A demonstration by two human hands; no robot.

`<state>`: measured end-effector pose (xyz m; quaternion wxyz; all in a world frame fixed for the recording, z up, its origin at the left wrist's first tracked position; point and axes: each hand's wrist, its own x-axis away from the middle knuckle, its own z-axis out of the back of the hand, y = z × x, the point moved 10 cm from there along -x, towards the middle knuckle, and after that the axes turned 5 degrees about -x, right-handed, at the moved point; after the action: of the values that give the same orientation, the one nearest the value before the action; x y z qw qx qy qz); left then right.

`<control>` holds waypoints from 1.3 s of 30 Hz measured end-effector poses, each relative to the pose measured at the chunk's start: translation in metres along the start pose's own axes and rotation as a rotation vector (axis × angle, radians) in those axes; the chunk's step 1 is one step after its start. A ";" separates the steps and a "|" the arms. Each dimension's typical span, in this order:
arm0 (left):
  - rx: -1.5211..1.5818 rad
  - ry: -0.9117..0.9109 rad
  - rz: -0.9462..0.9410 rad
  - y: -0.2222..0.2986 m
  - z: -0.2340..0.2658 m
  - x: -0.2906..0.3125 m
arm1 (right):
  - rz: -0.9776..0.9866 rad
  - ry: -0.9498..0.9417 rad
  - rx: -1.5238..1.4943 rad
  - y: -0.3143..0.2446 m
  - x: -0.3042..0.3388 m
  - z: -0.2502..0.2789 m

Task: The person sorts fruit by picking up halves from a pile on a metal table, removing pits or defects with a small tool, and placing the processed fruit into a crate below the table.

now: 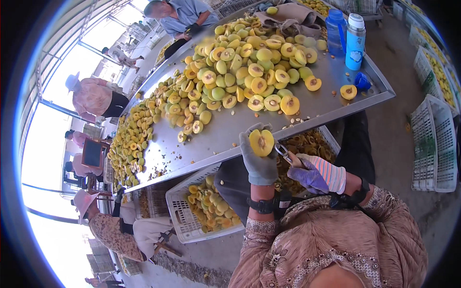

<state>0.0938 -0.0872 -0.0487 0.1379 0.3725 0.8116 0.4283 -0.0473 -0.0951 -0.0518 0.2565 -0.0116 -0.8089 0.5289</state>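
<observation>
The left hand (260,161) pinches a halved yellow fruit (261,143) between gloved fingers at the near edge of the worktop (206,144). The right hand (317,175) curls its fingers around 1 looped tool (295,162) beside the fruit.

1. From where I stand, no words or numbers can be read.
2. At the right end of the table (326,101), the blue flask (355,45) bears a white, cloud-like mark low on its side.
3. Above that sits smaller, darker marking, too tiny to make out.
</observation>
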 end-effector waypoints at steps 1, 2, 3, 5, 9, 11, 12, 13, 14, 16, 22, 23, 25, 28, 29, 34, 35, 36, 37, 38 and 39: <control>0.001 0.002 0.005 -0.003 0.002 0.002 | -0.005 0.002 -0.002 0.000 -0.002 -0.001; -0.175 -0.035 -0.092 0.004 0.000 0.005 | -0.005 -0.001 -0.005 -0.001 -0.003 -0.003; -0.350 -0.073 -0.189 0.010 -0.003 0.007 | -0.006 -0.005 -0.007 0.000 -0.004 -0.005; -0.228 -0.065 -0.122 0.000 0.005 0.006 | 0.008 -0.001 -0.004 -0.001 -0.005 -0.007; -0.476 -0.115 -0.235 0.008 0.001 0.015 | 0.037 0.018 0.028 0.002 -0.008 -0.005; -0.547 -0.129 -0.284 0.011 0.000 0.018 | 0.044 0.029 0.049 0.003 -0.009 -0.005; -0.620 -0.143 -0.334 0.013 -0.002 0.021 | 0.051 0.040 0.069 0.003 -0.010 -0.004; -0.619 -0.142 -0.331 0.012 -0.001 0.022 | 0.048 0.041 0.068 0.005 -0.012 -0.005; -0.590 -0.126 -0.330 0.012 0.000 0.023 | 0.111 0.056 0.075 0.000 -0.012 -0.006; -0.561 -0.110 -0.325 0.013 -0.001 0.027 | 0.171 0.073 0.080 0.008 -0.018 -0.004; -0.576 -0.135 -0.278 0.019 -0.005 0.024 | 0.564 0.100 0.338 -0.010 -0.014 -0.004; -0.544 -0.138 -0.175 0.016 -0.007 0.025 | 0.461 0.027 0.345 -0.004 -0.016 -0.006; -0.511 -0.144 -0.073 0.008 -0.012 0.028 | 0.361 -0.043 0.350 0.008 -0.020 -0.006; -0.551 0.077 -0.225 0.015 -0.003 0.039 | 0.572 -0.036 0.484 -0.009 -0.008 -0.010; -0.574 0.103 -0.195 0.009 0.011 0.040 | 0.342 -0.096 0.403 -0.008 -0.006 -0.017; -0.713 0.051 -0.144 0.002 0.010 0.037 | 0.274 -0.089 0.378 0.014 -0.010 -0.012; -0.758 0.037 -0.192 0.005 -0.005 0.043 | 0.359 -0.049 0.524 0.029 -0.011 0.002; -0.825 0.068 -0.272 0.013 -0.007 0.049 | 0.369 -0.071 0.534 0.021 -0.012 -0.004; -0.893 0.099 -0.350 0.019 -0.009 0.054 | 0.235 -0.066 0.460 0.023 -0.013 -0.004; -0.895 0.128 -0.423 0.023 -0.007 0.058 | 0.101 -0.061 0.389 0.027 -0.011 -0.005; -0.895 0.147 -0.437 0.024 -0.004 0.057 | 0.108 -0.080 0.400 0.023 -0.009 -0.009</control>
<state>0.0642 -0.0399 -0.0219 0.3132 0.0670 0.6148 0.7207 -0.0411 -0.0800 -0.0724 0.1928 0.0172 -0.6956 0.6918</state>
